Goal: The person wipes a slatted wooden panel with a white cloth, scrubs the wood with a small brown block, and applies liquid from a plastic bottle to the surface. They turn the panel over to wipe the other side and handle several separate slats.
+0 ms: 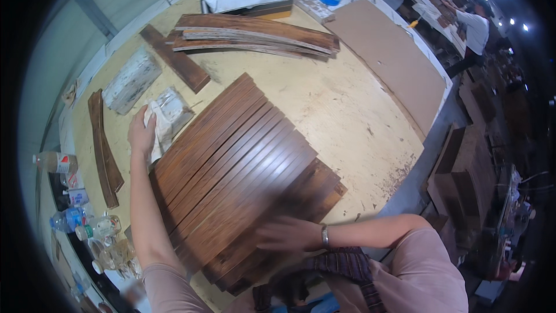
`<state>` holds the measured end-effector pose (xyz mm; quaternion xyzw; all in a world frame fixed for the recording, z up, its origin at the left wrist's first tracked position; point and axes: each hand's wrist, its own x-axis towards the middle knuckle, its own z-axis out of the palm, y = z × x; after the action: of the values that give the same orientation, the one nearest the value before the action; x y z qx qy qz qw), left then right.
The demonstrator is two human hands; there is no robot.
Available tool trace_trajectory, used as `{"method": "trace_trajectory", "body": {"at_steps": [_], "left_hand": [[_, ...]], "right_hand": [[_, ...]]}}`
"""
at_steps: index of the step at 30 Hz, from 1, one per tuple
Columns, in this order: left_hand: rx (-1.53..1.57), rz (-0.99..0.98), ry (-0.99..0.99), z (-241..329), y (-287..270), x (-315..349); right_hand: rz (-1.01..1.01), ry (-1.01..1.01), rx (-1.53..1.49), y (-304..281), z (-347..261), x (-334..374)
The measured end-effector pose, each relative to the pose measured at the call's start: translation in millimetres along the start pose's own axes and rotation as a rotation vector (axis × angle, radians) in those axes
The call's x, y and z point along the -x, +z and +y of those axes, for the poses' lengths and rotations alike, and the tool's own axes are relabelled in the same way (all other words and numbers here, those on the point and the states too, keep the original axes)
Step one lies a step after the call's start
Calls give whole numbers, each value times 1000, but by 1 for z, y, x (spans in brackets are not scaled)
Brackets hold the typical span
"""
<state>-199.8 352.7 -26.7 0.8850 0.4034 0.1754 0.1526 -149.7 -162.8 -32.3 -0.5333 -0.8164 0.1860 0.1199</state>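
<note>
A wide row of brown wood planks (231,145) lies slantwise in front of me, edge against edge, with more planks under its near right side. At its far left corner my left hand (142,132) is closed on a white cloth (160,123), beside a small pale wrapped block (174,106). My right hand (286,233), a little blurred, is stretched flat over the near right planks with its fingers apart. Whether its palm touches the wood I cannot tell.
Beyond the row are a larger white-grey block (133,81), a single plank (174,58) and a stack of planks (255,35). Two thin strips (103,145) lie at left, near several plastic bottles (104,227). A cardboard sheet (388,58) covers the right edge; another person (476,29) stands beyond.
</note>
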Motion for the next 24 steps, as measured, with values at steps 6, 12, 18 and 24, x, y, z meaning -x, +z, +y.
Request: {"method": "trace_trajectory", "body": {"at_steps": [6, 12, 18, 24], "left_hand": [[-98, -16, -15, 8, 6, 2], [-139, -99, -18, 19, 2, 29], [-103, -95, -14, 22, -2, 59], [281, 28, -57, -9, 0, 66]], "right_hand": [[90, -75, 5, -7, 6, -16], [332, 5, 43, -23, 11, -45], [210, 190, -61, -46, 19, -52], [209, 171, -78, -49, 13, -55]]}}
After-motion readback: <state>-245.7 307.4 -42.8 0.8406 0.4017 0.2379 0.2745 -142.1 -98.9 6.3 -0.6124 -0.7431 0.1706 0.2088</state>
